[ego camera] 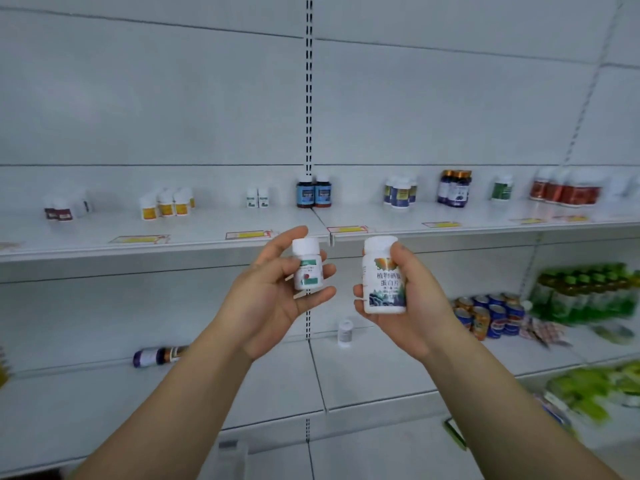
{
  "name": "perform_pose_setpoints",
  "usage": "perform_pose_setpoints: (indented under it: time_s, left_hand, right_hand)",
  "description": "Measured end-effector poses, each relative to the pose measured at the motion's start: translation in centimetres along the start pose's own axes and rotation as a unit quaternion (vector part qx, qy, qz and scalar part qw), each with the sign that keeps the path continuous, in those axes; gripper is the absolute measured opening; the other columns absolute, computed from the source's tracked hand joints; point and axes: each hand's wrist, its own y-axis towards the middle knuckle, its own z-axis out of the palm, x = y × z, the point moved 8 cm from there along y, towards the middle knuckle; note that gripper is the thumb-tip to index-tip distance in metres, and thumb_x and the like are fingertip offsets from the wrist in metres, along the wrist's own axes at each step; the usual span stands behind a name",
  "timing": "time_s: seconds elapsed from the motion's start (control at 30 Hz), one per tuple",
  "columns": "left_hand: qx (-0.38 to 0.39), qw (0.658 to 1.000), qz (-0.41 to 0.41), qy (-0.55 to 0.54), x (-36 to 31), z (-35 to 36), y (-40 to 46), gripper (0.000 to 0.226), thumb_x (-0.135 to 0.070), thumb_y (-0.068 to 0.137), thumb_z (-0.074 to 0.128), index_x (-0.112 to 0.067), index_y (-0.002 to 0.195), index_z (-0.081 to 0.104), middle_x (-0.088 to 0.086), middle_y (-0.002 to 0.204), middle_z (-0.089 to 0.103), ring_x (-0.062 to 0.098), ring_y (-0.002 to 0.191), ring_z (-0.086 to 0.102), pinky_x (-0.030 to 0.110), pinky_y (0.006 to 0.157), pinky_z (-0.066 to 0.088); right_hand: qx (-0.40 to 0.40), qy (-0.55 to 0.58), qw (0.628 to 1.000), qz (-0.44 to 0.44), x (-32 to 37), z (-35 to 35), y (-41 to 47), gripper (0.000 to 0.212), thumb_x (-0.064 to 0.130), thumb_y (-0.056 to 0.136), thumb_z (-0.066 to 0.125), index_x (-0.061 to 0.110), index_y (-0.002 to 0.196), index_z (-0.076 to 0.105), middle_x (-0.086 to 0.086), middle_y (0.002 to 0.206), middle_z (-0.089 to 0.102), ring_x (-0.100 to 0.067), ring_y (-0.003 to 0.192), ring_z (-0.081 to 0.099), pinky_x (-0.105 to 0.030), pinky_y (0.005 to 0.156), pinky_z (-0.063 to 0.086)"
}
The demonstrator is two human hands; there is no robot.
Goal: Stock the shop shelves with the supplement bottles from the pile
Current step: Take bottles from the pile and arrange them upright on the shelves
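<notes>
Both bare hands were raised before the white metal shelf point(207, 237): left hand point(277, 299) gripped a small white green-labelled bottle point(307, 268), right hand point(408, 306) a larger white bottle point(383, 277). Placing seemed next, probably beside matching bottles.

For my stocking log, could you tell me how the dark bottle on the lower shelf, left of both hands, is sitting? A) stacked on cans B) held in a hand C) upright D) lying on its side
D: the dark bottle lies on its side on the lower shelf, touched by neither hand.
</notes>
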Motion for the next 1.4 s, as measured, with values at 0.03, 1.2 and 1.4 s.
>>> perform_pose_setpoints:
  time_s: [0.03,1.2,1.4]
  left_hand:
    - [-0.008,1.000,0.005,0.012,-0.3,0.0,0.4,0.040,0.000,0.094,0.032,-0.024,0.107,0.062,0.012,0.094,0.069,0.028,0.086,0.069,0.039,0.072,0.059]
    - [-0.106,0.629,0.055,0.768,-9.0,-20.8,32.7,0.041,-0.012,0.087,0.060,-0.015,0.123,0.040,0.013,0.105,0.061,0.027,0.085,0.054,0.033,0.077,0.044]
    - [-0.115,0.625,0.041,0.771,-8.8,-21.4,34.6,0.040,-0.011,0.087,0.059,-0.015,0.121,0.040,0.013,0.105,0.062,0.028,0.084,0.056,0.033,0.075,0.043]
  right_hand:
    - [0.002,-0.009,1.000,-0.003,0.4,0.2,0.4,0.030,0.038,0.095,0.048,0.012,0.104,0.061,-0.007,0.076,0.063,-0.022,0.064,0.061,-0.035,0.064,0.048]
    - [0.117,-0.484,0.857,-0.135,1.2,10.8,35.0,0.046,0.024,0.094,0.057,0.032,0.136,0.041,-0.001,0.126,0.052,-0.018,0.104,0.059,-0.036,0.089,0.051]
    - [0.145,-0.476,0.859,-0.123,0.9,10.8,37.0,0.042,0.024,0.092,0.060,0.034,0.130,0.045,-0.002,0.121,0.054,-0.019,0.106,0.060,-0.045,0.094,0.051]
